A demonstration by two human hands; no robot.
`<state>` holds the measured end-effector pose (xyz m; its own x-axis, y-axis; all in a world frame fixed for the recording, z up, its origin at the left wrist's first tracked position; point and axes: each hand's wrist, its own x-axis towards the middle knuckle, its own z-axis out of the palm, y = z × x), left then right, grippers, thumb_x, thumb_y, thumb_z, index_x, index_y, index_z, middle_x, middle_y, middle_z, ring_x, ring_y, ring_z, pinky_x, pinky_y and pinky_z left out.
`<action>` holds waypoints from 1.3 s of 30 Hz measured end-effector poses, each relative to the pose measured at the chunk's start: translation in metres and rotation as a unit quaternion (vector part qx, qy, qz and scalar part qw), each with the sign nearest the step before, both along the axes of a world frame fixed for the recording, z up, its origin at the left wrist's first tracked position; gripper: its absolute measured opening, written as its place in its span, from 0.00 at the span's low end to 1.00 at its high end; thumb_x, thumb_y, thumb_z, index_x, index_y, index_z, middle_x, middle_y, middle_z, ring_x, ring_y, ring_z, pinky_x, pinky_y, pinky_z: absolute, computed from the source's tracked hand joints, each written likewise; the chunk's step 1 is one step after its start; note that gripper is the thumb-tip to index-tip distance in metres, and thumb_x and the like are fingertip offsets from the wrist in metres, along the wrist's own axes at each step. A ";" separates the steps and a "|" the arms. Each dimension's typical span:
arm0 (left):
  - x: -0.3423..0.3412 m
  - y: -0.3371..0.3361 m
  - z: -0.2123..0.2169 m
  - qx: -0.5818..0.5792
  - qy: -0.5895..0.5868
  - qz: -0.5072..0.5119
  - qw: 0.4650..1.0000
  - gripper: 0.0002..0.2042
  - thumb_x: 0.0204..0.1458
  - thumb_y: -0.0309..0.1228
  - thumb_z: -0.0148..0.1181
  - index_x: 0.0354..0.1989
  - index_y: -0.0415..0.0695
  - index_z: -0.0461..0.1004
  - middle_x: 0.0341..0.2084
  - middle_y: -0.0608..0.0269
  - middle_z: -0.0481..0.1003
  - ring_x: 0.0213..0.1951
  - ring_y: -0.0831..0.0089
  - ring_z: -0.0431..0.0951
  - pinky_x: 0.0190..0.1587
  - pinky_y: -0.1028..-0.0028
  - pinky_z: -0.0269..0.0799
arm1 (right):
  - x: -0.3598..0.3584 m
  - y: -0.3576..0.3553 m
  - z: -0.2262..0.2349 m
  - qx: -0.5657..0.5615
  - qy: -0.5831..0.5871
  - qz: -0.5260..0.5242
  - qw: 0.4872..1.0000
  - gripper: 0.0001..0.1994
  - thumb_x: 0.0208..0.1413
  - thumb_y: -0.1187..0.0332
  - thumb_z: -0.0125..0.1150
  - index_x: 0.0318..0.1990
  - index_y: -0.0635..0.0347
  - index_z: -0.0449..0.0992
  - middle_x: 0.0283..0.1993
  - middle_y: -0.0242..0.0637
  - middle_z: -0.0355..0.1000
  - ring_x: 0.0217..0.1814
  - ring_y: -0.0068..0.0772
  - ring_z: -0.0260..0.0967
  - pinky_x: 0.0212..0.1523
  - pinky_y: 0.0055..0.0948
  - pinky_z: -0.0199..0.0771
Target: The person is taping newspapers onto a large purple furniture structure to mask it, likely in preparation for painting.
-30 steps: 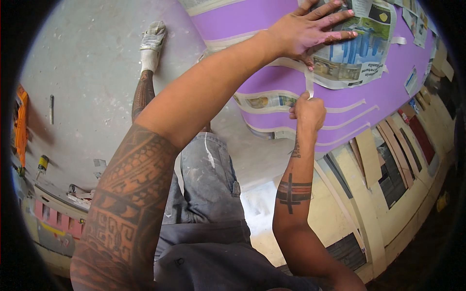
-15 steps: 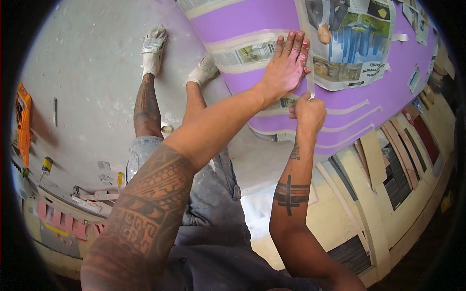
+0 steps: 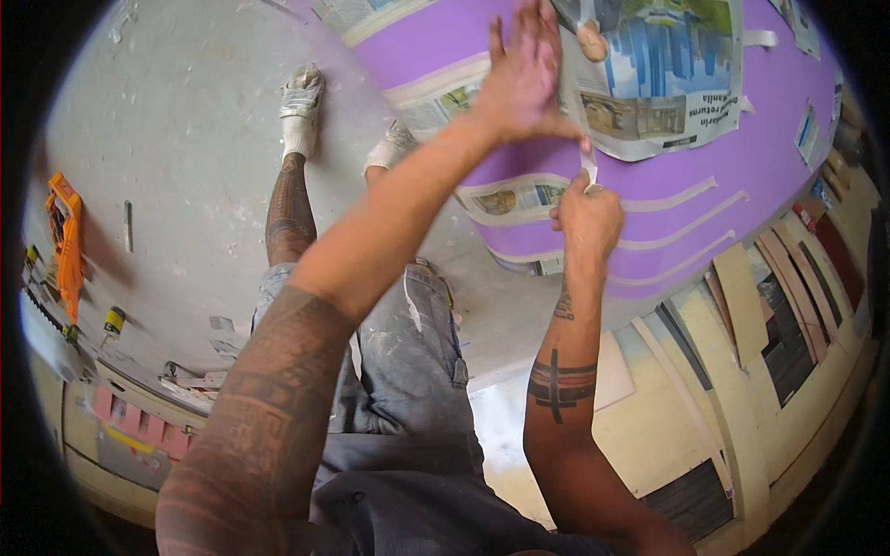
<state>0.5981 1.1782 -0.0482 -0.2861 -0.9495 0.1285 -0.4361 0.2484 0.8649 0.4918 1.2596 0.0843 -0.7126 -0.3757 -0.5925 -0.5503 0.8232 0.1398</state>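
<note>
The left hand (image 3: pixel 524 79) lies flat with spread fingers on the purple wall (image 3: pixel 686 232), pressing down the left edge of a sheet of newspaper (image 3: pixel 663 79) taped there; its thumb points toward the strip of masking tape (image 3: pixel 586 162) just below. The right hand (image 3: pixel 586 218) sits right under the left one, its fingertips pinched narrowly on the lower end of that pale tape strip, which runs up along the edge of the newspaper. A second piece of newspaper (image 3: pixel 514 196) is stuck to the wall left of the right hand, and pale tape lines (image 3: pixel 681 239) curve across the purple to its right. Down below, the person's paint-spattered jeans (image 3: pixel 408 361) and two white shoes (image 3: pixel 301 93) stand on a grey floor (image 3: pixel 176 139). An orange tool (image 3: pixel 67 243) lies near the left rim
</note>
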 end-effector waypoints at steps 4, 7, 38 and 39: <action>0.024 -0.048 -0.005 -0.056 -0.011 0.042 0.997 0.81 0.22 0.67 0.77 0.77 0.33 0.28 0.76 0.30 0.27 0.77 0.38 0.24 0.75 0.44 0.18 | -0.009 0.007 -0.006 -0.014 -0.005 0.015 1.000 0.27 0.66 0.54 0.49 0.24 0.66 0.83 0.17 0.43 0.76 0.28 0.50 0.80 0.38 0.45 0.78; 0.024 -0.045 0.004 -0.094 -0.098 0.013 0.991 0.86 0.18 0.73 0.74 0.73 0.25 0.23 0.74 0.25 0.25 0.76 0.34 0.24 0.74 0.42 0.21 | -0.014 0.011 -0.009 -0.027 -0.025 -0.007 0.999 0.25 0.65 0.54 0.51 0.26 0.67 0.83 0.22 0.49 0.78 0.34 0.56 0.80 0.41 0.48 0.78; -0.034 0.025 -0.007 -0.020 -0.052 -0.028 0.998 0.75 0.34 0.73 0.68 0.77 0.36 0.25 0.78 0.37 0.29 0.78 0.39 0.25 0.71 0.42 0.12 | -0.021 0.017 -0.019 -0.080 0.087 0.017 0.993 0.23 0.61 0.53 0.57 0.33 0.70 0.83 0.35 0.60 0.80 0.41 0.67 0.78 0.46 0.57 0.76; -0.033 0.024 -0.008 0.005 -0.046 -0.032 0.998 0.74 0.36 0.72 0.68 0.77 0.39 0.24 0.78 0.38 0.29 0.78 0.38 0.25 0.71 0.41 0.12 | -0.022 0.017 -0.018 -0.073 0.078 0.013 0.994 0.23 0.61 0.54 0.57 0.33 0.70 0.83 0.36 0.60 0.80 0.41 0.68 0.78 0.46 0.57 0.76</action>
<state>0.5655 1.2026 -0.0562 -0.3569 -0.9298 0.0900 -0.4978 0.2709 0.8239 0.4700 1.2765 0.0659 -0.7804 -0.4694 -0.4131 -0.5528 0.8267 0.1050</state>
